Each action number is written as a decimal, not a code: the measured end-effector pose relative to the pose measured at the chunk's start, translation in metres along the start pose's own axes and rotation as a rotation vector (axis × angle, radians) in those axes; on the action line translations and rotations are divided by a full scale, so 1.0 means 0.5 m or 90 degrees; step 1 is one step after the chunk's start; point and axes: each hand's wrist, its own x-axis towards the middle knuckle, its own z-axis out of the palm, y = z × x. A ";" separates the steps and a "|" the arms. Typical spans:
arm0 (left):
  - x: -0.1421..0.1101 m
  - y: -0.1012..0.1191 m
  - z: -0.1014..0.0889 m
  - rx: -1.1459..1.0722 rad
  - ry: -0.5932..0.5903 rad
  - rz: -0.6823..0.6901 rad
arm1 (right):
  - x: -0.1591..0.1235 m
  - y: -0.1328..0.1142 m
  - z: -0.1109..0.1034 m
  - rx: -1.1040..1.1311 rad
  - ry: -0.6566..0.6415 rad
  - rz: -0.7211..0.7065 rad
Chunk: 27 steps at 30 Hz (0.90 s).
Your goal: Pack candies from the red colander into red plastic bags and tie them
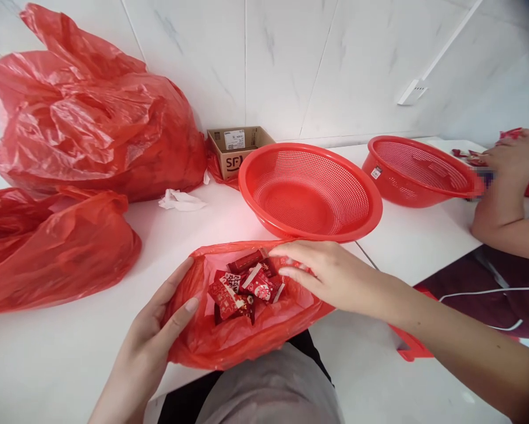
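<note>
In front of me, at the table's edge, lies an opened red plastic bag point(246, 347) with several small red wrapped packets point(259, 285) inside. My left hand point(158, 330) grips the bag's left side, thumb over the rim and fingers along the outside. My right hand point(321, 271) reaches across the bag's right side, fingers stretched toward the packets and thumb apart from them. No packet can be seen in its fingers. Just beyond the bag stands a red perforated basket point(308, 206) with nothing visible in it.
A large full red bag point(96, 135) and a smaller red bag point(56, 253) stand at left. A crumpled white tissue point(182, 201) lies near a cardboard box point(240, 153). At right are a second red basket point(418, 171) and another person's hands point(515, 153) near red packets.
</note>
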 end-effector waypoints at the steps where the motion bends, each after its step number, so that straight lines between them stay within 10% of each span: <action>1: 0.001 -0.002 -0.001 0.005 -0.002 0.006 | -0.005 0.007 -0.003 -0.021 0.016 -0.006; 15: 0.003 -0.009 -0.026 0.134 0.080 0.059 | -0.070 0.058 -0.014 -0.023 0.116 0.151; 27: -0.021 -0.028 -0.101 0.289 0.023 0.046 | -0.123 0.065 0.086 -0.072 0.172 0.245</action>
